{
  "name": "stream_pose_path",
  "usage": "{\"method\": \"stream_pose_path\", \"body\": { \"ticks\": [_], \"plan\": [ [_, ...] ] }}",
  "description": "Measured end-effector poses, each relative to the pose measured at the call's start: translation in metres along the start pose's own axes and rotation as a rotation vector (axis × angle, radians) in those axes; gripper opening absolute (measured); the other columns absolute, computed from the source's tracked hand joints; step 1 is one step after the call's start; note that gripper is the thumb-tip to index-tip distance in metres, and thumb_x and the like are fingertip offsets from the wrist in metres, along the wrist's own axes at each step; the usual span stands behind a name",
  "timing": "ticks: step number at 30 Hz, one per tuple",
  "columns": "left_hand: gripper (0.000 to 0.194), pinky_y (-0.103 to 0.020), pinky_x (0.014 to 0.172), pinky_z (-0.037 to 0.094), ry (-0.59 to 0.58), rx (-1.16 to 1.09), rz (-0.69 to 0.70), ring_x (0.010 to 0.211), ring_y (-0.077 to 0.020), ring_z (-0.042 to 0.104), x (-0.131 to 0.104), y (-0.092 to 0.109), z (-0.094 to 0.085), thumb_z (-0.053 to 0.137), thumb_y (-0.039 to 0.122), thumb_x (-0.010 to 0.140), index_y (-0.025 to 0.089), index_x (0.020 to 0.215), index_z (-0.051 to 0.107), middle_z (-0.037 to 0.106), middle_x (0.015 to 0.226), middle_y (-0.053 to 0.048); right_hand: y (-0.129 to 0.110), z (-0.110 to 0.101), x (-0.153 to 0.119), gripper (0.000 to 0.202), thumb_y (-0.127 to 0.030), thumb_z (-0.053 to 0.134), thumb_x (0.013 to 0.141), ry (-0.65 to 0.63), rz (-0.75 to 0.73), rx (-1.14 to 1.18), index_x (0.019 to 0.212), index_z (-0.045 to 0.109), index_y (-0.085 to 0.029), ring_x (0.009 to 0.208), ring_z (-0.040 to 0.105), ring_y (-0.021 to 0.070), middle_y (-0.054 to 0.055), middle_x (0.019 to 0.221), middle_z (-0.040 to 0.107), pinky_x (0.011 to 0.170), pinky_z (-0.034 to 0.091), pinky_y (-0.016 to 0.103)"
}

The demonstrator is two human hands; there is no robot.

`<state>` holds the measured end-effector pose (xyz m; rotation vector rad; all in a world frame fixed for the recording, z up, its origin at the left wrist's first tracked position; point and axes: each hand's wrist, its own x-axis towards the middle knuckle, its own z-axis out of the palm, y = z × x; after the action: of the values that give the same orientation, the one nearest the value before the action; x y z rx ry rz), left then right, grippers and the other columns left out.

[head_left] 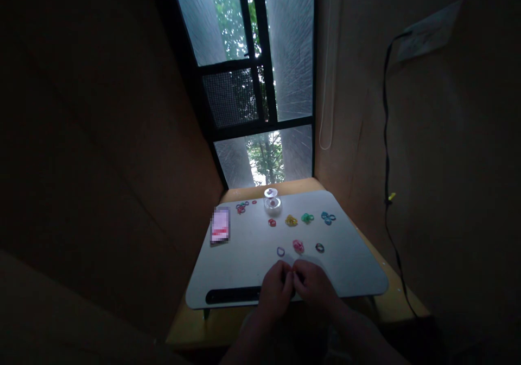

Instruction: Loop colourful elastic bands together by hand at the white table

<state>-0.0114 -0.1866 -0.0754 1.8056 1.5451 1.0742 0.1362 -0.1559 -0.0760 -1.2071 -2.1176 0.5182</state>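
My left hand [277, 287] and my right hand [312, 282] meet over the front edge of a white tabletop [240, 262], fingers closed and fingertips together. What they hold, if anything, is too small to tell. Just beyond them lie a pale purple band [280, 251], a pink bunch of bands [298, 246] and a dark band [319, 248]. Farther back are red bands [272, 223], a yellow bunch [291, 221], a green bunch [307, 218] and blue bands [328, 218].
A clear round container [272, 206] stands at the back. Mixed bands [242, 207] and a pixelated pink-and-white item [220, 225] lie at the left. A black strip [232, 295] runs along the front edge. A black cable [386, 137] hangs at the right.
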Motion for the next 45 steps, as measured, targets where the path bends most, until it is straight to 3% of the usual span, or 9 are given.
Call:
{"method": "stream_pose_path", "body": {
  "ticks": [45],
  "plan": [
    [0.014,-0.027,0.067,0.037,-0.029,0.011,-0.007,0.074,-0.0164,0.053,0.0011,0.0009,-0.0011,0.046,0.026,0.094,0.020,0.083,0.054,0.058,0.078,-0.001,0.0043,0.0013,0.0030,0.016,-0.022,0.047,0.083,-0.029,-0.028,0.014,0.068,0.052,-0.020,0.063,0.048,0.0141,0.000,0.067,0.056,0.060,0.028,0.027]
  ]
}}
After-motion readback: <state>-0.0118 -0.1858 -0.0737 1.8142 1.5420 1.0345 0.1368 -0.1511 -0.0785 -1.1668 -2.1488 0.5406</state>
